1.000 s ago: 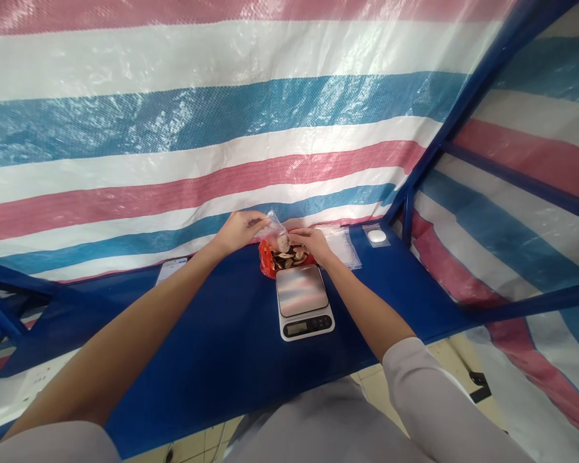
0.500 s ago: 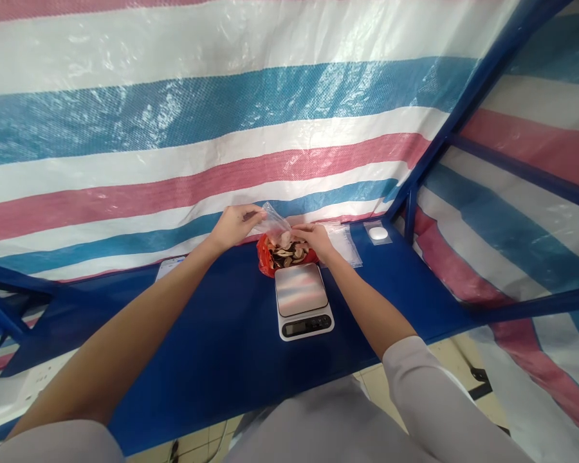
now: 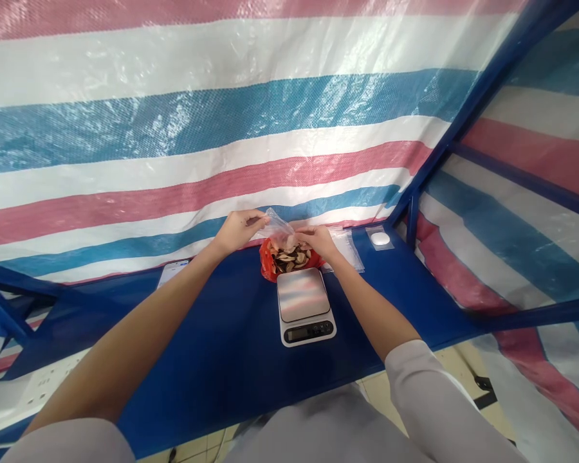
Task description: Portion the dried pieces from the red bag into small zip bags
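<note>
The left hand (image 3: 241, 229) pinches a top corner of a clear bag (image 3: 280, 223). The right hand (image 3: 321, 242) is at the bag's right side, but one cannot tell if it grips. The clear bag is over a red bag (image 3: 267, 262) of brown slices (image 3: 290, 260), by the tabletop's (image 3: 212, 347) far edge. A scale (image 3: 303, 296) sits nearer, with blue room on its left
</note>
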### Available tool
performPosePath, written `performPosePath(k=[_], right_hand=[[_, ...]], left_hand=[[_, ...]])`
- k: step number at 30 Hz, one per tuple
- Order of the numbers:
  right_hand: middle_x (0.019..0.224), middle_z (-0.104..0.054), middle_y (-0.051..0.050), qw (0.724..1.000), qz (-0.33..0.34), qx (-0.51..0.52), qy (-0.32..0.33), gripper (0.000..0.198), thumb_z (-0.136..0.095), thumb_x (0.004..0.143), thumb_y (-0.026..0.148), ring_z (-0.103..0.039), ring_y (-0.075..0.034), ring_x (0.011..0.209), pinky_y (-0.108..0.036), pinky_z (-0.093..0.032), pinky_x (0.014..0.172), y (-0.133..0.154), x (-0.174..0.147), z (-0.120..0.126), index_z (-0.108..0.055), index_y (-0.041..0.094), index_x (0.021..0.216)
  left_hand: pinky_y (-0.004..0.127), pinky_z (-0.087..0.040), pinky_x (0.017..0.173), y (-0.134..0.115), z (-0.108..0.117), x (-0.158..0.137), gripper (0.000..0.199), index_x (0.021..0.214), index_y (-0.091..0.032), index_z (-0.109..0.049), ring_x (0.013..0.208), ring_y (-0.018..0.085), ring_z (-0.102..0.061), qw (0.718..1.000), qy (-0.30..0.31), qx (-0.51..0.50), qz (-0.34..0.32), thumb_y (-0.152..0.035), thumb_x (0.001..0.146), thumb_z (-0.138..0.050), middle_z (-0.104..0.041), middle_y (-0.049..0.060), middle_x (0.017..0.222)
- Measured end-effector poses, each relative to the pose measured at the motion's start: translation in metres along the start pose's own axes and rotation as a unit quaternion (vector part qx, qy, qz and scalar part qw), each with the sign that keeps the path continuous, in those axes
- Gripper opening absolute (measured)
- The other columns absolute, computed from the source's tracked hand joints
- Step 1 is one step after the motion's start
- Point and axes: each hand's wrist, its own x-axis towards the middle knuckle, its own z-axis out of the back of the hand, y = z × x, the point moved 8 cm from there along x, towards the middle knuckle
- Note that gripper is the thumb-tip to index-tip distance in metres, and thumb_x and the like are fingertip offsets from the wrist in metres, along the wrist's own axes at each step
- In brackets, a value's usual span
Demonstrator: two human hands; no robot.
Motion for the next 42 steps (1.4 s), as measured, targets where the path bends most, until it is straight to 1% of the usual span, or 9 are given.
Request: performPosePath(k=[10, 15, 19, 24, 29, 34, 38, 40, 42], right_hand=[[0.076, -0.074, 0.001, 0.999, 0.002, -0.011, 0.037, 0.007, -0.075, 0.073, 0.022, -0.068, -0.015, 0.071, -0.023, -0.056, 0.059, 0.008, -0.007, -0.01, -0.077, 0.02, 0.079], [0.081, -0.075, -0.001, 0.998, 0.032, 0.005, 0.048, 0.022, -0.078, 0.072, 0.033, -0.07, -0.017, 0.075, -0.024, -0.056, 0.061, 0.024, -0.017, -0.008, -0.078, 0.021, 0.09], [0.091, -0.077, -0.003, 0.997, 0.034, 0.061, 0.033, 0.033, -0.081, 0.068, 0.041, -0.072, -0.02, 0.084, -0.027, -0.058, 0.067, 0.028, -0.021, -0.005, -0.077, 0.021, 0.093], [0.094, -0.076, -0.003, 0.994, 0.045, 0.102, 0.021, 0.039, -0.086, 0.062, 0.042, -0.072, -0.02, 0.089, -0.028, -0.059, 0.071, 0.023, -0.024, -0.002, -0.075, 0.022, 0.094], [0.092, -0.076, -0.001, 0.994, 0.047, 0.101, 0.02, 0.04, -0.088, 0.061, 0.04, -0.071, -0.018, 0.084, -0.027, -0.06, 0.072, 0.021, -0.028, 0.001, -0.075, 0.022, 0.093], [0.088, -0.076, -0.003, 0.996, 0.039, 0.083, 0.0, 0.036, -0.087, 0.061, 0.037, -0.071, -0.019, 0.081, -0.028, -0.06, 0.068, 0.022, -0.032, 0.016, -0.076, 0.019, 0.091], [0.083, -0.076, -0.003, 0.998, 0.04, 0.053, 0.005, 0.034, -0.087, 0.061, 0.034, -0.071, -0.018, 0.075, -0.027, -0.059, 0.065, 0.023, -0.033, 0.026, -0.077, 0.018, 0.089], [0.082, -0.076, -0.003, 0.999, 0.035, 0.032, 0.018, 0.036, -0.087, 0.06, 0.034, -0.07, -0.017, 0.073, -0.027, -0.059, 0.063, 0.023, -0.033, 0.027, -0.077, 0.018, 0.089], [0.084, -0.076, -0.003, 0.999, 0.038, 0.022, 0.03, 0.039, -0.088, 0.059, 0.037, -0.07, -0.017, 0.074, -0.027, -0.059, 0.064, 0.023, -0.034, 0.027, -0.077, 0.018, 0.091]], left_hand=[[0.032, -0.052, 0.077, -0.001, 0.015, -0.01, 0.051, 0.087, -0.017, -0.075, 0.08, 0.023, -0.068, 1.0, -0.005, 0.005, 0.009, -0.065, 0.078, -0.064, -0.076, 0.008, 0.089], [0.033, -0.054, 0.08, -0.01, 0.023, -0.014, 0.055, 0.084, -0.017, -0.074, 0.084, 0.024, -0.069, 0.999, -0.022, -0.041, 0.018, -0.07, 0.074, -0.067, -0.076, 0.009, 0.089], [0.032, -0.054, 0.08, -0.011, 0.028, -0.02, 0.052, 0.081, -0.015, -0.073, 0.081, 0.022, -0.068, 0.996, -0.055, -0.069, 0.032, -0.067, 0.077, -0.067, -0.075, 0.009, 0.087], [0.034, -0.056, 0.076, 0.002, 0.028, -0.033, 0.051, 0.083, -0.015, -0.072, 0.077, 0.021, -0.067, 0.983, -0.113, -0.125, 0.069, -0.065, 0.074, -0.071, -0.074, 0.009, 0.082], [0.034, -0.058, 0.073, 0.013, 0.014, -0.05, 0.051, 0.083, -0.015, -0.07, 0.072, 0.019, -0.068, 0.962, -0.123, -0.218, 0.113, -0.064, 0.07, -0.075, -0.074, 0.008, 0.081], [0.032, -0.058, 0.073, 0.027, -0.008, -0.071, 0.054, 0.08, -0.016, -0.068, 0.073, 0.019, -0.07, 0.941, -0.13, -0.266, 0.163, -0.066, 0.062, -0.08, -0.074, 0.007, 0.081], [0.032, -0.057, 0.071, 0.034, -0.031, -0.081, 0.061, 0.09, -0.016, -0.069, 0.075, 0.021, -0.071, 0.929, -0.094, -0.301, 0.193, -0.061, 0.053, -0.087, -0.076, 0.007, 0.083], [0.031, -0.057, 0.069, 0.035, -0.041, -0.082, 0.06, 0.094, -0.015, -0.071, 0.074, 0.02, -0.071, 0.924, -0.069, -0.319, 0.199, -0.056, 0.055, -0.089, -0.077, 0.007, 0.085], [0.029, -0.056, 0.067, 0.036, -0.047, -0.084, 0.053, 0.089, -0.013, -0.072, 0.07, 0.019, -0.07, 0.92, -0.072, -0.331, 0.198, -0.055, 0.059, -0.087, -0.076, 0.007, 0.081]])
